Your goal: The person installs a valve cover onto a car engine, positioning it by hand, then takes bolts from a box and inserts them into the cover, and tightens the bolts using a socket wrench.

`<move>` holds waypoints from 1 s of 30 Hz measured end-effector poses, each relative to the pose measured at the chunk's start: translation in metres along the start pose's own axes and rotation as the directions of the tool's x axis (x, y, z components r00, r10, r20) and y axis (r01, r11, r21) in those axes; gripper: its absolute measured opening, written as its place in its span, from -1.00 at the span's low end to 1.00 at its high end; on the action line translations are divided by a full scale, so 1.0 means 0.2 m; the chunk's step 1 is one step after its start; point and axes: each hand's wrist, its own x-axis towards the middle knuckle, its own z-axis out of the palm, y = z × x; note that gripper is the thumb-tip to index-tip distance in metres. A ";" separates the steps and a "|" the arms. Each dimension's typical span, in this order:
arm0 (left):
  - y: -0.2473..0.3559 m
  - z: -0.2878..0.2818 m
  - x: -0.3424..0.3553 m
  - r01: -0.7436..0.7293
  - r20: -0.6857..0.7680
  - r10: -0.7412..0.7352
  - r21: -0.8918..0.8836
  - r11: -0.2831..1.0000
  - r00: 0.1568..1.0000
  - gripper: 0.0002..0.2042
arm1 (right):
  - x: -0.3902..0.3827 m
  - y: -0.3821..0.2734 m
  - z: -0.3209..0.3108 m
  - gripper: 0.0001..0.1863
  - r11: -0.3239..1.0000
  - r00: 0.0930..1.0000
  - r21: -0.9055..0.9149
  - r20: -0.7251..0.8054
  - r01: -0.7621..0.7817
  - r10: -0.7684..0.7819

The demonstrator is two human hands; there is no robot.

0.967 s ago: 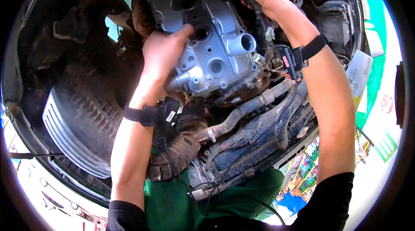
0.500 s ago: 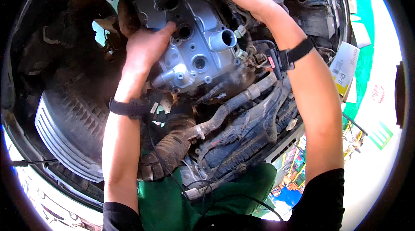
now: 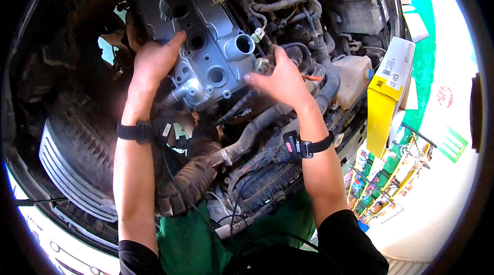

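A silver-grey engine valve cover (image 3: 198, 82) with round holes along its middle and a filler neck at its right sits on the engine. My left hand (image 3: 154, 64) grips its left side, the thumb lying on top beside a hole and the other fingers hidden below the edge. At the cover's front right corner is my right hand (image 3: 285, 79), thumb and fingers spread. Its thumb tip meets the cover's edge, while the fingers reach beside a corrugated wiring harness (image 3: 266, 43) and its pale connector (image 3: 262, 65); some fingertips are hidden.
A ribbed air hose (image 3: 193, 174) runs in front of the engine. To the right stand a coolant tank (image 3: 352, 77), a battery (image 3: 360, 10) and a yellow-and-white box (image 3: 386, 105) at the bay's edge. Straps with small devices circle both wrists, a cable trailing from the left.
My right hand has come down from the cover's far right side to its near right corner. The left hand keeps its grip. The whole view has shifted, so the engine appears further left.
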 end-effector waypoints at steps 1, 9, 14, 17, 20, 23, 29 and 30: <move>0.01 0.00 0.01 -0.001 -0.005 0.001 0.003 1.000 1.000 -0.24 | 0.01 0.02 0.01 -0.27 1.000 0.998 0.001 -0.059 0.016 -0.015; 0.14 -0.05 -0.04 -0.016 0.116 -0.019 0.292 0.956 0.993 -0.23 | 0.00 0.06 0.08 -0.63 0.987 0.985 0.156 -0.162 -0.024 0.050; 0.12 -0.02 -0.04 -0.068 0.050 0.056 0.279 0.958 0.997 -0.31 | 0.01 0.04 0.08 -0.63 0.972 0.991 0.233 -0.114 -0.041 0.069; 0.17 -0.03 -0.06 -0.043 0.070 0.025 0.274 0.961 0.997 -0.32 | 0.02 0.02 0.07 -0.66 0.953 0.981 0.299 -0.166 -0.043 0.096; 0.15 -0.03 -0.04 -0.060 0.069 0.043 0.270 0.961 0.997 -0.33 | 0.05 -0.07 0.02 -0.62 0.996 0.987 0.058 -0.145 -0.068 0.076; 0.14 -0.03 -0.02 -0.056 0.036 0.048 0.274 0.960 0.998 -0.34 | 0.08 -0.08 0.02 -0.58 0.990 0.986 -0.108 -0.154 -0.088 0.070; 0.19 -0.05 -0.04 -0.095 0.051 0.083 0.355 0.930 0.995 -0.35 | 0.09 0.00 0.04 -0.71 0.957 0.981 0.276 -0.140 -0.093 0.135; 0.19 -0.05 -0.04 -0.095 0.050 0.083 0.357 0.929 0.995 -0.35 | 0.10 0.01 0.04 -0.70 0.886 0.976 0.436 -0.068 -0.159 0.209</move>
